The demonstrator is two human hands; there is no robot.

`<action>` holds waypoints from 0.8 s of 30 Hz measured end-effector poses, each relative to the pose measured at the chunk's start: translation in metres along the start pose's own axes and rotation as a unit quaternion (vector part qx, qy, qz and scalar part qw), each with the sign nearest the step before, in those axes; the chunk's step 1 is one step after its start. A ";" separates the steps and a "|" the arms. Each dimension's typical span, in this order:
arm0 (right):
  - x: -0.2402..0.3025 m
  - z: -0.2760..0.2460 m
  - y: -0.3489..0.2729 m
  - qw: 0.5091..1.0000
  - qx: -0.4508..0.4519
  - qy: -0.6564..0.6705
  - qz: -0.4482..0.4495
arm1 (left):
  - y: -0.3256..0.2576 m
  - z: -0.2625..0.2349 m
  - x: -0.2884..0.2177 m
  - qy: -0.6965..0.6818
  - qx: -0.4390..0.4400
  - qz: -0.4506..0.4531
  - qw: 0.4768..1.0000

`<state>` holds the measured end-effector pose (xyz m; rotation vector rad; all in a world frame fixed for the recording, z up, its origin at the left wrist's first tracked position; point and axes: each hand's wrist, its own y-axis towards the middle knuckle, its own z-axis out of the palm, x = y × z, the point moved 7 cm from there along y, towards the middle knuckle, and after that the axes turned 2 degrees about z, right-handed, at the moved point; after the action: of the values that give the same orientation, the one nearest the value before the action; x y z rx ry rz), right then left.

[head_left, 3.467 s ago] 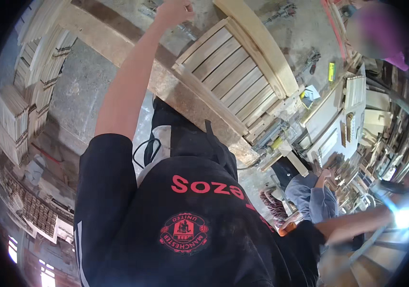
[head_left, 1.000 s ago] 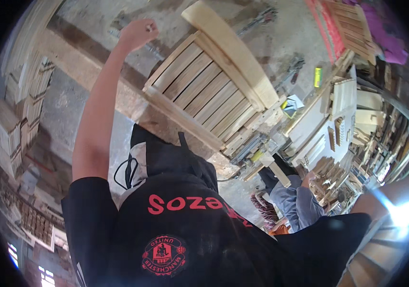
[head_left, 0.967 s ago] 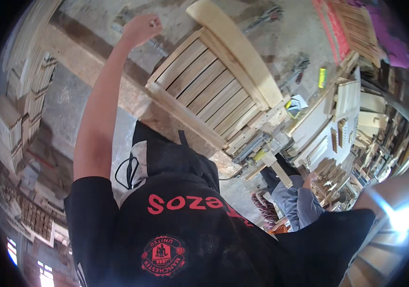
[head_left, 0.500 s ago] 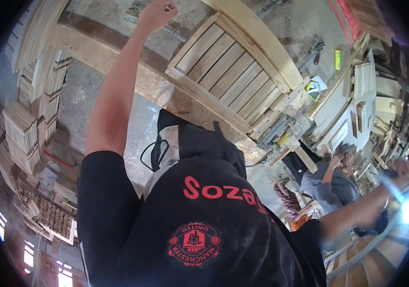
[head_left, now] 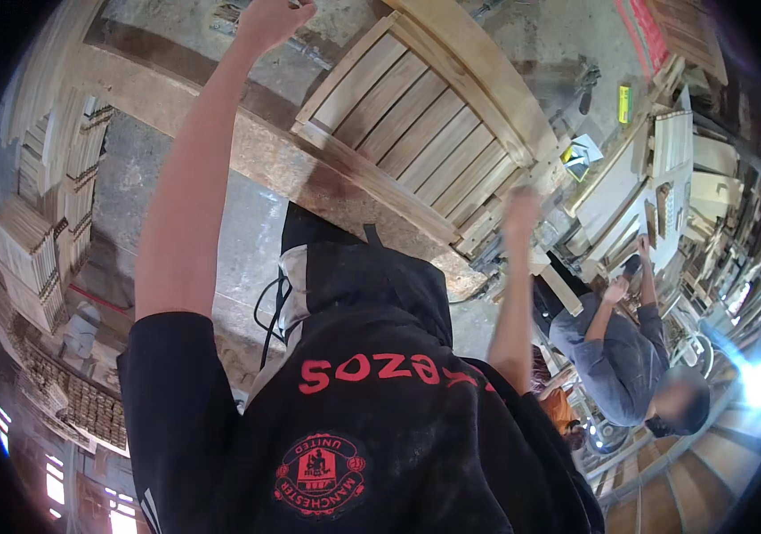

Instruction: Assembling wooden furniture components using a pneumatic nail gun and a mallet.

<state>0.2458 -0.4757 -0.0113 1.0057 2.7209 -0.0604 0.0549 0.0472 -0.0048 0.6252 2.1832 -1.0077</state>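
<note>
Your left hand (head_left: pixel 272 20) is fisted, contents unclear; your right hand (head_left: pixel 519 206) is blurred, state indeterminate. Pale slatted wooden panel (head_left: pixel 416 142) lies on the long wooden desk (head_left: pixel 247 147) between them. Likely stiff and heavy: grip the thick frame rails, not slats.

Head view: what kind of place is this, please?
Most likely a woodworking or furniture workshop. A slatted wooden panel lies on a long workbench, stacks of cut wooden pieces stand at the left, and more wooden frames are piled at the right, where another person works.
</note>
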 end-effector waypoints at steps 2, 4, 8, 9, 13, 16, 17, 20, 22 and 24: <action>0.004 -0.049 0.035 0.905 -0.108 0.270 0.309 | 0.002 -0.007 0.019 0.045 -0.050 0.043 0.997; -0.036 -0.092 0.052 0.635 -0.293 0.550 0.455 | 0.025 0.000 0.026 0.061 -0.058 0.090 0.992; -0.087 -0.214 0.084 0.523 -0.389 0.640 0.407 | 0.023 -0.011 0.047 0.111 -0.098 0.157 0.976; -0.103 -0.226 0.079 0.512 -0.398 0.659 0.381 | 0.021 -0.007 0.045 0.099 -0.097 0.138 0.981; -0.103 -0.261 0.065 0.552 -0.400 0.623 0.383 | 0.016 -0.009 0.040 0.113 -0.146 0.158 0.970; -0.094 -0.220 0.065 0.644 -0.350 0.566 0.378 | 0.014 -0.006 0.038 0.089 -0.119 0.149 0.978; -0.110 -0.167 0.053 0.701 -0.273 0.519 0.406 | 0.013 -0.005 0.032 0.090 -0.119 0.160 0.976; -0.038 -0.060 0.022 0.895 -0.067 0.239 0.370 | 0.016 -0.008 0.041 0.107 -0.085 0.091 0.986; -0.002 -0.028 0.016 0.952 -0.023 0.169 0.256 | 0.009 -0.012 0.037 0.128 -0.128 0.135 0.974; 0.011 0.002 0.022 0.902 0.021 0.299 0.310 | 0.012 -0.009 0.034 0.124 -0.125 0.134 0.975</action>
<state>0.2522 -0.4525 -0.0150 2.1491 2.7201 0.3608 0.0368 0.0668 -0.0305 0.9363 2.3106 -0.5249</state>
